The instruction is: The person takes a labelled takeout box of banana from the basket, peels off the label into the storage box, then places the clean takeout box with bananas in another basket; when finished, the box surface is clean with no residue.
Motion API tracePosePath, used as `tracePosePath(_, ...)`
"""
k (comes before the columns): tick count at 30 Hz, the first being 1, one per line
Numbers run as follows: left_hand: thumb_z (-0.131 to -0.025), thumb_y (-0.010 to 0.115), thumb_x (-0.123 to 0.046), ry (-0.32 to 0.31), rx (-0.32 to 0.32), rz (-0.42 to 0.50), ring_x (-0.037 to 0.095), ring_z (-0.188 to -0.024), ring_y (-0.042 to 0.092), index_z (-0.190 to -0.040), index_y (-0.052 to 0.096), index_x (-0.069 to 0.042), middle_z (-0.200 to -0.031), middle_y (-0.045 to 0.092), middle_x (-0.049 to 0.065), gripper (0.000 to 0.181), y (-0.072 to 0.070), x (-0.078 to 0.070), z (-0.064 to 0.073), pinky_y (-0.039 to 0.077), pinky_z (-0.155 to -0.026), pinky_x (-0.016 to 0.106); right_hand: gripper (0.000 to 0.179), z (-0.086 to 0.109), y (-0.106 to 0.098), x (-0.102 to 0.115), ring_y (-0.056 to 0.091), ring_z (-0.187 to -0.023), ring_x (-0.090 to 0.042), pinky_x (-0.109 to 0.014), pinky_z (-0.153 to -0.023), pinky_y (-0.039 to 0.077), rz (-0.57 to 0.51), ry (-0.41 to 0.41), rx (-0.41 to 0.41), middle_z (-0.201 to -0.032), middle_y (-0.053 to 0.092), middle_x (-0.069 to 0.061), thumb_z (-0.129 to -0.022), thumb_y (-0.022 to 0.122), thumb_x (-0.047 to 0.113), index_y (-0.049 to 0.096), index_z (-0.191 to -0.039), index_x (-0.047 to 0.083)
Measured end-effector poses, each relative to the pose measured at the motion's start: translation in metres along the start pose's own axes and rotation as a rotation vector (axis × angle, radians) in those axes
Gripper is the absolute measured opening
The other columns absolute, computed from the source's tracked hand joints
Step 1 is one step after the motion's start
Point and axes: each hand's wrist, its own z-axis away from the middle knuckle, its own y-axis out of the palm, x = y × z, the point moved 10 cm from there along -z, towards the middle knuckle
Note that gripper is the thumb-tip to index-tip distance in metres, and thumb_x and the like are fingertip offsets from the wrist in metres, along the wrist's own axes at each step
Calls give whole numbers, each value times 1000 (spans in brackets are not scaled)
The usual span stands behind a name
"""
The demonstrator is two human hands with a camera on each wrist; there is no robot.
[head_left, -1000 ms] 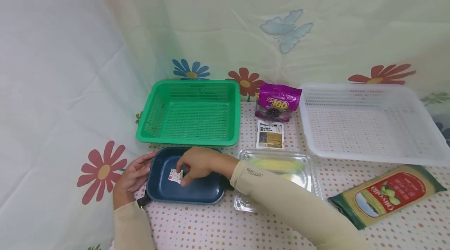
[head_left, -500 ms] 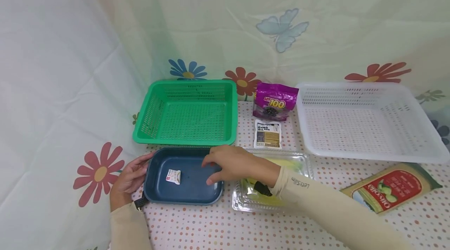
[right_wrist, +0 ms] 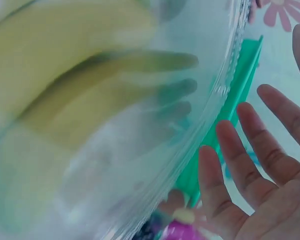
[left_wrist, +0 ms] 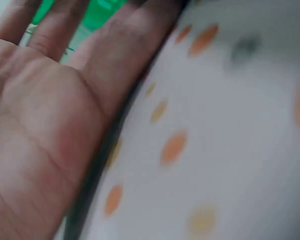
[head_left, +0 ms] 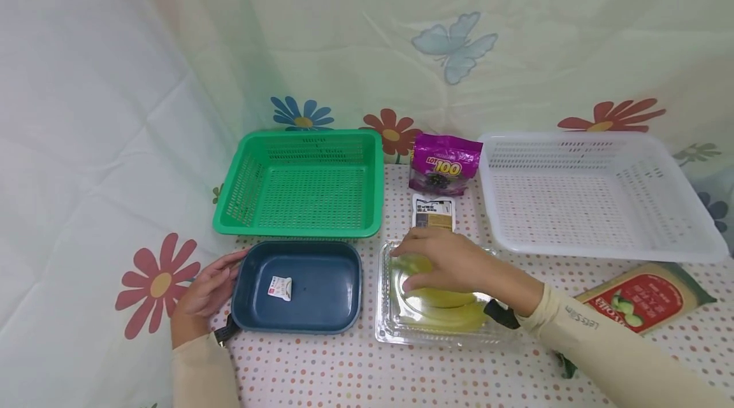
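Observation:
A small white printed packet (head_left: 280, 288) lies in the left half of the dark blue tray (head_left: 321, 324). My left hand (head_left: 201, 293) is at the tray's left side, fingers loosely extended by the rim; whether they touch it I cannot tell. The left wrist view shows that palm (left_wrist: 35, 130) with nothing in it. Above a clear plastic box (head_left: 385, 325) my right hand (head_left: 450, 264) hovers, fingers spread and holding nothing. Yellow bananas (head_left: 447, 319) show through its lid. In the right wrist view the spread fingers (right_wrist: 250, 175) are beside the box's ridged edge.
A green basket (head_left: 375, 223) stands behind the tray. At the back right is a white basket (head_left: 499, 217). Between them are a purple snack bag (head_left: 444, 166) and a flat white-and-brown packet (head_left: 432, 211). An Olivoilà pasta bag (head_left: 645, 298) lies at right, partly behind my right arm.
My right hand has left the small packet in the blue tray and moved right, over the clear box. My left hand has stayed beside the tray. The view has shifted slightly.

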Motion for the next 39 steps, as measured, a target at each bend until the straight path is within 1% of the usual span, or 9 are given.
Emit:
tracePosePath(5, -104, 22, 13, -109, -86, -311, 16, -146, 46, -157, 19, 10, -163, 39, 10, 53, 6, -12, 5, 46, -112, 29, 60, 24, -15, -15, 63, -122, -26, -52, -97, 55, 30, 22, -69, -129, 68, 0, -81, 77, 60, 71, -126, 21)
tracePosePath(10, -105, 49, -5, -289, -260, -811, 13, -147, 41, -159, 33, -4, -164, 35, 16, 56, 22, -34, 4, 46, -106, 21, 65, 45, -26, -23, 60, -127, -32, -56, -100, 53, 139, 4, -139, -134, 66, -3, -80, 77, 62, 69, -130, 21)
tracePosePath(15, -104, 60, -27, -412, -306, -1205, 44, -146, 35, -155, 43, -10, -159, 40, 23, 56, 63, -61, -7, 46, -110, 57, 80, 65, -30, -25, 57, -130, -34, -56, -101, 52, 256, -58, -197, -138, 63, -7, -72, 84, 62, 64, -137, 19)
tracePosePath(17, -103, 61, -34, -441, -315, -1308, 48, -144, 37, -153, 45, -9, -158, 40, 24, 58, 83, -69, -14, 41, -107, 70, 86, 73, -30, -27, 54, -133, -36, -59, -100, 52, 287, -68, -209, -141, 61, -8, -70, 85, 63, 61, -141, 20)
tracePosePath(19, -101, 62, -40, -453, -315, -1419, 49, -142, 40, -151, 48, -10, -157, 42, 23, 60, 104, -75, -24, 43, -104, 71, 91, 80, -31, -29, 51, -136, -37, -61, -101, 50, 311, -66, -211, -145, 59, -9, -69, 83, 67, 58, -144, 22)
tracePosePath(23, -99, 65, -44, -398, -287, -1530, 46, -145, 37, -150, 51, -13, -159, 40, 18, 62, 142, -77, -49, 44, -105, 69, 96, 91, -30, -34, 40, -145, -40, -67, -103, 44, 341, -42, -195, -154, 51, -7, -72, 75, 76, 51, -150, 27)
tracePosePath(28, -97, 67, -44, -264, -188, -1524, 37, -150, 35, -153, 48, -19, -163, 36, 10, 64, 184, -63, -85, 42, -111, 64, 97, 99, -28, -40, 36, -148, -40, -68, -106, 39, 371, -14, -187, -158, 47, -2, -73, 63, 86, 46, -153, 33)
tracePosePath(34, -96, 68, -47, -130, 23, -1556, 28, -153, 32, -156, 44, -22, -166, 33, 7, 70, 236, -25, -127, 42, -116, 52, 100, 108, -26, -45, 36, -147, -43, -73, -105, 36, 382, -6, -185, -158, 46, -2, -68, 70, 84, 47, -152, 34)
tracePosePath(39, -93, 68, -55, -71, 181, -1602, 30, -155, 28, -160, 37, -20, -169, 24, 9, 81, 269, 11, -149, 40, -118, 51, 103, 113, -21, -50, 31, -150, -41, -82, -102, 30, 389, -11, -167, -163, 39, -1, -67, 68, 86, 47, -153, 34)
